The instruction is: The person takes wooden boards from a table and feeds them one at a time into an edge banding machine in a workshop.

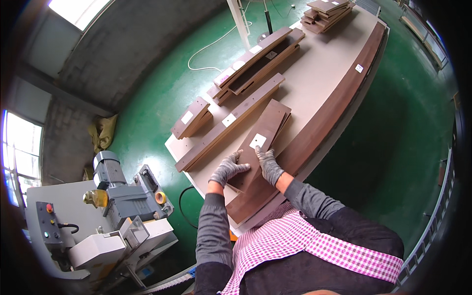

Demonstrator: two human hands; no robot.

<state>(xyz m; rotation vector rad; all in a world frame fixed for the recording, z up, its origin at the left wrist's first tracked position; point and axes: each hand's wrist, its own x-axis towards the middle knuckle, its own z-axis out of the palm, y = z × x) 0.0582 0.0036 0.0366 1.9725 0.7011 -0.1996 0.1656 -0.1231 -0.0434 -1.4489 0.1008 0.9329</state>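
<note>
At the near end of the pale tabletop, a person is standing over a short stack of brown boards, which is lying slantwise between two gloved hands. The left hand is touching the stack's left edge, its thumb spreading away from the fingers toward the top board. The right hand is resting on the right side, its fingertips lying just below a white label. Each grip is meeting the boards, though I cannot tell how firmly either is closing on them. Just to the left, a long narrow board is stretching across the tabletop; past it, a small stack and a longer, hollow-looking assembly are sitting. Another pile is occupying the far end. Along the right edge, a long brown plank is lying. Off to the left, a grey machine is standing on the green floor. The person is wearing a pink-and-white checked apron.
</note>
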